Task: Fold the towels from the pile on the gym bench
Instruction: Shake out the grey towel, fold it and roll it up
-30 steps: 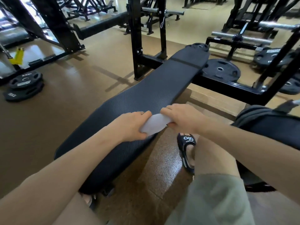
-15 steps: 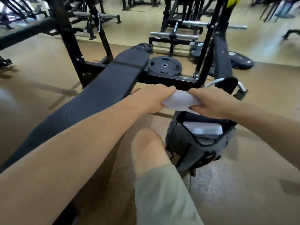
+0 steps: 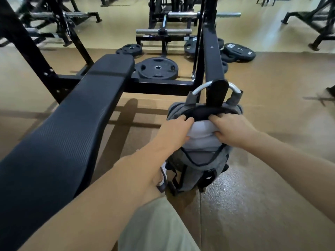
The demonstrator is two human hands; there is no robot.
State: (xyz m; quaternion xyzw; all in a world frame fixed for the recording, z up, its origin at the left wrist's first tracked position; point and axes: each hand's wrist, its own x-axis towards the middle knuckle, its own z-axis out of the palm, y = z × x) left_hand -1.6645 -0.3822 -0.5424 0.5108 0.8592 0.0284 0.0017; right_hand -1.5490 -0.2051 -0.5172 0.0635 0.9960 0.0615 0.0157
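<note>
At the open mouth of a grey backpack (image 3: 199, 160), both hands meet on a folded white towel (image 3: 203, 138). The left hand (image 3: 174, 131) has its fingers curled over the towel's left edge, with the thumb tucked underneath; the right hand (image 3: 233, 129) grips the right edge the same way, fingers bent over the top and thumb below. The towel sits partly inside the bag's opening, its upper end under the bag's dark rim, and more pale cloth shows just below it inside the bag. The backpack stands upright on the brown floor (image 3: 262, 187), against a black upright post with a curved silver handle (image 3: 201, 89) behind it. To the left runs the long black padded desk (image 3: 72, 127), its textured surface bare where it shows. Beyond its far end lie black weight plates (image 3: 156, 67) flat on the floor, with more plates stacked farther right by a black frame. Chrome bars (image 3: 163, 31) rest on racks in the background. The person's knee in pale green shorts (image 3: 157, 229) fills the lower middle, and a dark sandal (image 3: 162, 182) shows beside the bag.
</note>
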